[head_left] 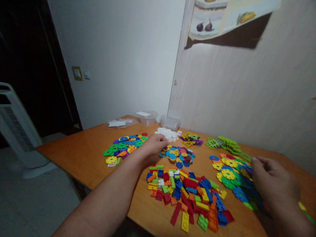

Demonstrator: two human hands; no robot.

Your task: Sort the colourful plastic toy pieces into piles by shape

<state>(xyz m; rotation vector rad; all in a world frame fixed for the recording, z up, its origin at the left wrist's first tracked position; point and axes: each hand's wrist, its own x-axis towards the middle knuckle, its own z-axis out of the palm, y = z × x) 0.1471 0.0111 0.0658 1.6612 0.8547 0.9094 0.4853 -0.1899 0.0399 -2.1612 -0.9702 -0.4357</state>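
My left hand (156, 145) reaches over the middle of the table, its fingers drawn together above the left edge of a pile of small multicoloured discs (176, 155). Anything between those fingertips is too small to make out. On the right, my right hand (277, 178) is curled, thumb against fingers, over a pile of notched flower-shaped discs (227, 173). Its thumb tip is close to the end of a row of lime-green snowflake pieces (231, 147); whether it grips anything is hidden. Between my forearms lies a heap of coloured building bricks (186, 189).
Another flower-disc pile (126, 145) lies left of my left hand. White pieces (169, 134) and yellow-purple snowflake pieces (191, 138) are farther back. Behind them stand two clear plastic containers (170, 123) beside a clear lid (121, 123). A tower fan (18, 133) stands left of the wooden table (75, 150).
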